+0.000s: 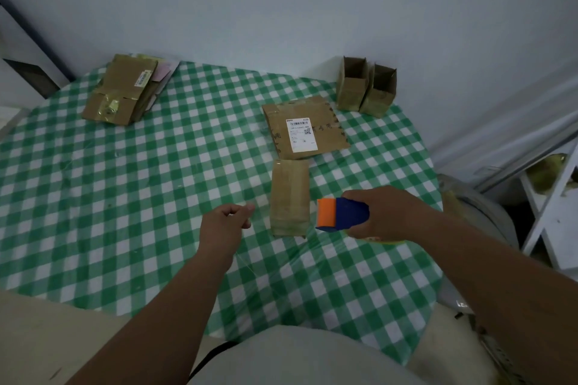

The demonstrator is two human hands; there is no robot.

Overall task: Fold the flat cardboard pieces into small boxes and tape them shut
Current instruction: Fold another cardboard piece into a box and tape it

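Head view: round table (93,166) under a green-and-white checked cloth, filling the middle of the frame. Just right of centre, a small closed box (289,198), taped, lying on the cloth. Lower right of it, right hand (384,212) clenched around a blue-and-orange tape dispenser (341,214), the orange end pointing at the box and nearly touching its right edge. Left of the box, left hand (223,225) with fingers curled, thumb and forefinger pinched together; a faint clear strand of tape apparently running from them down toward the lower frame, too thin to tell for certain what was held. Above the small box, a flat cardboard piece (305,128) with a white shipping label, lying close behind it. Upper right, two open boxes (366,87) standing upright, side by side and touching, near the table's far edge. Upper left, a stack of flat cardboard (122,89), patched with shiny tape, some pink paper showing beneath. Far right edge, a white shelf (550,212), beside the table. Bottom of frame, both bare forearms reaching in over a grey garment.
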